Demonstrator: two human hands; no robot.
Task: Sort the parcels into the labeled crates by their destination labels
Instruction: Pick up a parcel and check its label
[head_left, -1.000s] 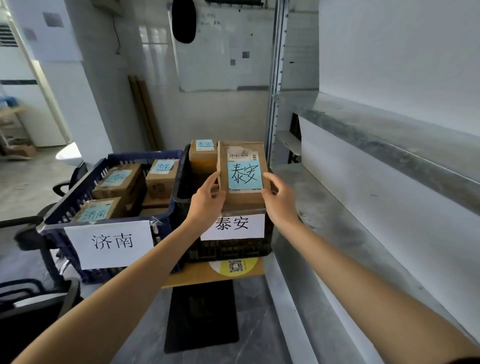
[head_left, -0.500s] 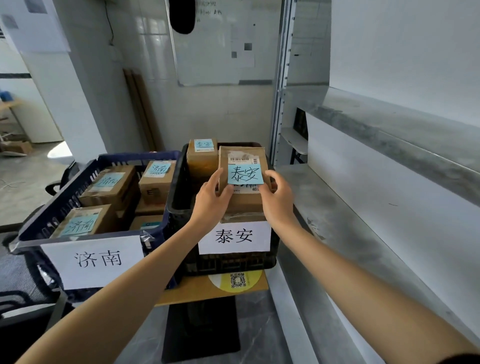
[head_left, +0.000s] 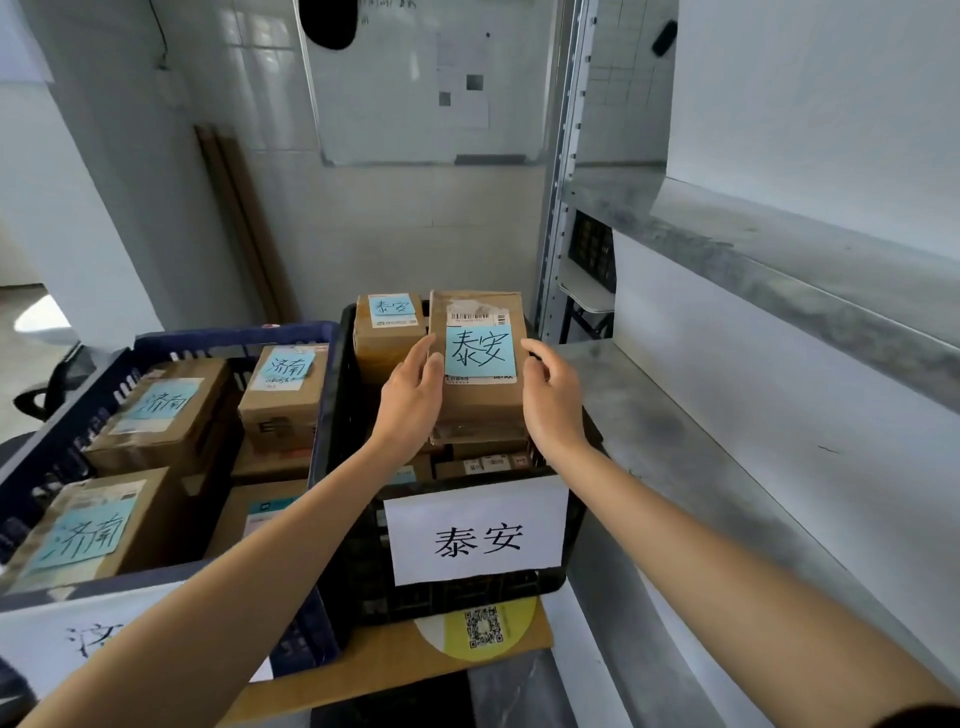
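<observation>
A brown parcel (head_left: 480, 400) with a blue 泰安 note lies on top of the stacked parcels in the black crate (head_left: 358, 571), whose front sign reads 泰安. My left hand (head_left: 410, 395) holds its left edge, thumb up along the side. On the opposite edge my right hand (head_left: 550, 389) holds it with curled fingers. Another 泰安 parcel (head_left: 387, 338) stands just behind on the left. The blue crate (head_left: 306, 639) on the left, signed 济南, holds several parcels with blue 济南 notes (head_left: 280, 395).
Both crates stand on a wooden board (head_left: 395, 670) with a yellow QR sticker. A grey metal shelf (head_left: 675, 467) runs along the right, close to the black crate. A whiteboard hangs on the wall behind. Black chairs stand at the far left.
The parcel has moved forward and down from above the black crate's front onto the stack inside it, with both hands still at its sides. The camera has come closer.
</observation>
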